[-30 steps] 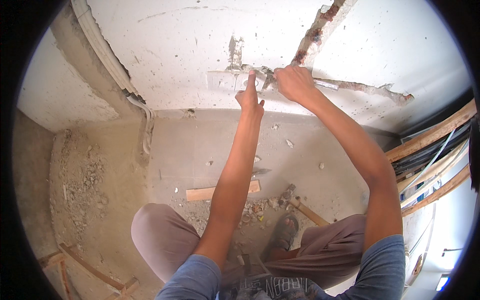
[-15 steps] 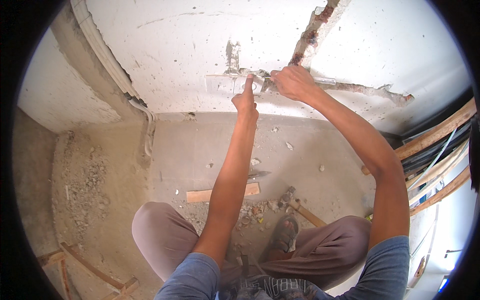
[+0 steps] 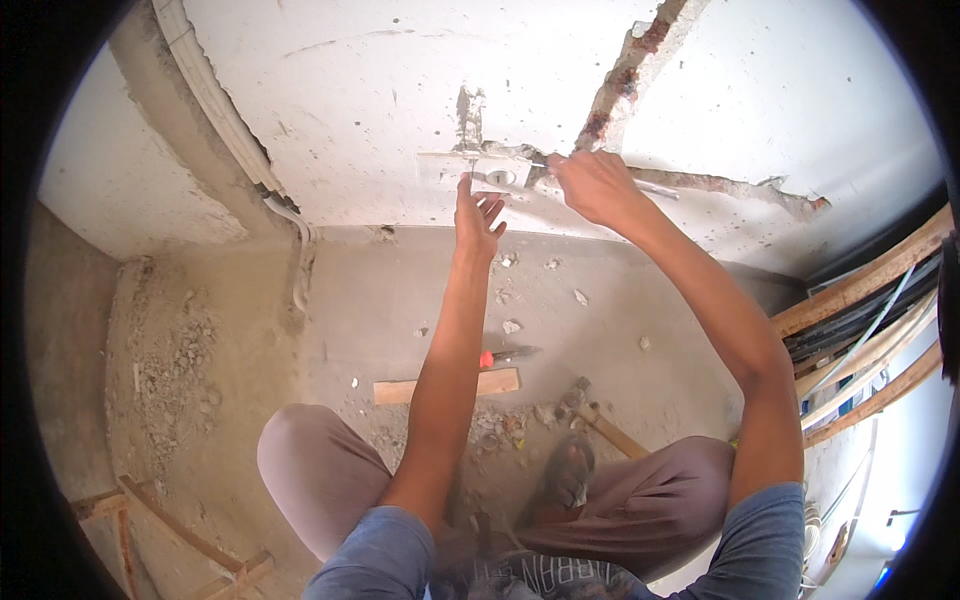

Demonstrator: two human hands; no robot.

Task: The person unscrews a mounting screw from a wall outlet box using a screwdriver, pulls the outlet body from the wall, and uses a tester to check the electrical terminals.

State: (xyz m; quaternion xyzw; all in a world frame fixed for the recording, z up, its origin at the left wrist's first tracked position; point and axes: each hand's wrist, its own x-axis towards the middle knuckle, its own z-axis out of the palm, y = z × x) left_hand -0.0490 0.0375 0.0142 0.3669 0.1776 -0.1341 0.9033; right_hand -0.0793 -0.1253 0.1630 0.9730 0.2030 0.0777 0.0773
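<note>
A white double wall socket plate (image 3: 478, 174) is set low in the chipped white wall. My left hand (image 3: 477, 222) is at its lower edge, fingers stretched out and apart, with the fingertips near or against the plate. My right hand (image 3: 600, 188) is closed round a slim screwdriver (image 3: 657, 190). Its pale, see-through end sticks out to the right past the wrist, and a thin shaft points left at the plate's upper right corner. Whether the tip touches the plate cannot be made out.
Broken channels (image 3: 725, 182) run through the wall. Pipes (image 3: 215, 95) climb at left. On the floor lie a wood strip (image 3: 500, 381), a red-handled tool (image 3: 487, 359), a hammer (image 3: 610, 430) and rubble (image 3: 175, 370). Timber poles (image 3: 870, 270) lean at right.
My left hand has moved down and left, its fingers spreading off the plate's face. My right hand has shifted slightly right and down, tilting the screwdriver. The red handle on the floor has come into view.
</note>
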